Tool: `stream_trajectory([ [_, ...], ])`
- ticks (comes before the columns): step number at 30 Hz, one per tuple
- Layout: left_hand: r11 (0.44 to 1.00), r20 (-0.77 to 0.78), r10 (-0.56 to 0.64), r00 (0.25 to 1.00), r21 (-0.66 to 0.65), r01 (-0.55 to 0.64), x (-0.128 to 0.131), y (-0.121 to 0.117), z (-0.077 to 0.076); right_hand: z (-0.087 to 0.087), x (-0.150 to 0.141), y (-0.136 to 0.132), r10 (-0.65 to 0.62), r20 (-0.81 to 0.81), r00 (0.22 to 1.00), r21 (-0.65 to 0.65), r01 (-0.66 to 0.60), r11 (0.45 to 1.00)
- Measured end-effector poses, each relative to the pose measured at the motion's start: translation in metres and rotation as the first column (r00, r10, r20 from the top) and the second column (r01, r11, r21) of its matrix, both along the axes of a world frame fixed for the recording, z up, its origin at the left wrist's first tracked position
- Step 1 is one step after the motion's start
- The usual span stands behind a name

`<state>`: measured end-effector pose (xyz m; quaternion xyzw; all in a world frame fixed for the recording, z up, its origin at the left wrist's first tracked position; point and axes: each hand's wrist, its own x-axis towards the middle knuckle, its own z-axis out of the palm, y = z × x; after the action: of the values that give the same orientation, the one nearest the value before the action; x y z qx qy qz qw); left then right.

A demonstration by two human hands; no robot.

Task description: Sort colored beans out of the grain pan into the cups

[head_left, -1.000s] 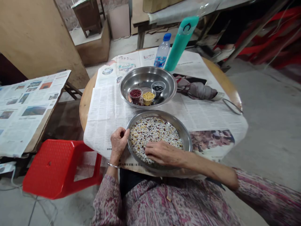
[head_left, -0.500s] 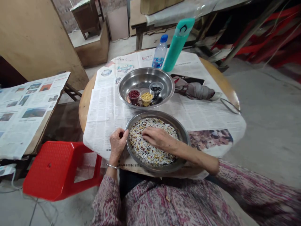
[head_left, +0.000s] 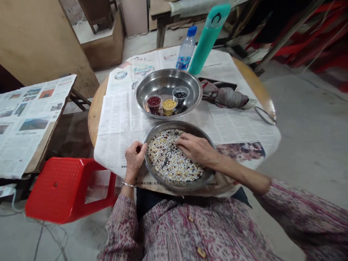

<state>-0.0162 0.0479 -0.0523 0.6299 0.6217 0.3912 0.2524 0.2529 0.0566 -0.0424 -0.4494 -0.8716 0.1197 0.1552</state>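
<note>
In the centre of the frame, a steel basin [head_left: 197, 129] holds mixed white grains and coloured beans [head_left: 174, 166]. The left hand [head_left: 134, 157] is curled, its thumb at the basin's left rim; whether it grips cannot be told. The right hand [head_left: 196, 148] bends its fingers down over the upper right of the mix; whether the fingertips pinch anything is unclear. Just above, a wider steel bowl [head_left: 160, 78] contains cups of red beans [head_left: 154, 100], yellow beans [head_left: 169, 104] and black beans [head_left: 180, 95]. Newspaper [head_left: 112, 123] lies beneath both vessels.
</note>
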Motion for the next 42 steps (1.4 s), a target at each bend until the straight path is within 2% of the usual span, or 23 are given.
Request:
stream_trajectory([
  [2,1.0,-0.011,0.004,1.0,-0.009,-0.004,0.001,0.0,0.001,0.002,0.011,-0.001,-0.073,-0.022,0.997,-0.02,0.072,0.997],
  [4,1.0,-0.018,0.007,1.0,-0.017,-0.007,0.001,0.0,0.002,0.004,0.016,-0.009,-0.085,-0.03,0.996,-0.061,0.083,0.995],
  [10,1.0,0.003,0.0,1.0,0.0,0.0,-0.001,0.0,-0.001,0.004,-0.002,-0.046,0.059,-0.088,0.994,-0.19,-0.075,0.979],
  [13,1.0,0.011,-0.006,1.0,0.011,0.006,-0.002,0.0,-0.002,0.002,-0.023,-0.05,0.162,-0.153,0.975,-0.217,-0.193,0.957],
  [16,1.0,0.011,-0.004,1.0,0.009,0.004,-0.003,0.001,-0.002,0.001,-0.045,-0.036,0.213,-0.187,0.959,-0.162,-0.244,0.956],
  [22,1.0,-0.001,-0.004,1.0,0.022,0.004,-0.004,0.002,-0.002,0.004,-0.074,0.004,0.259,-0.095,0.961,0.046,-0.255,0.966],
  [25,1.0,-0.006,-0.011,1.0,0.018,0.011,-0.004,0.002,-0.003,0.004,-0.07,0.003,0.297,-0.053,0.953,0.074,-0.293,0.953],
  [29,1.0,-0.013,0.005,1.0,0.003,-0.005,-0.003,0.001,-0.002,0.0,-0.045,-0.013,0.347,-0.004,0.938,0.049,-0.346,0.937],
  [31,1.0,-0.009,0.015,1.0,-0.002,-0.015,-0.001,0.0,-0.002,-0.002,-0.027,-0.016,0.313,0.02,0.95,0.057,-0.313,0.948],
  [34,1.0,-0.013,0.024,1.0,-0.009,-0.024,0.0,-0.002,-0.002,-0.006,-0.005,-0.006,0.162,0.008,0.987,0.076,-0.162,0.984],
  [38,1.0,-0.015,0.024,1.0,-0.002,-0.024,0.0,-0.003,-0.003,-0.012,-0.006,0.009,-0.07,-0.043,0.997,0.126,0.075,0.989],
  [40,1.0,-0.015,0.026,1.0,-0.004,-0.026,0.0,-0.003,-0.003,-0.013,-0.017,0.005,-0.061,-0.062,0.996,0.121,0.068,0.99],
  [42,0.999,-0.019,0.032,0.999,-0.016,-0.032,0.0,-0.003,-0.004,-0.012,-0.027,-0.008,0.05,-0.098,0.994,0.1,-0.04,0.994],
])
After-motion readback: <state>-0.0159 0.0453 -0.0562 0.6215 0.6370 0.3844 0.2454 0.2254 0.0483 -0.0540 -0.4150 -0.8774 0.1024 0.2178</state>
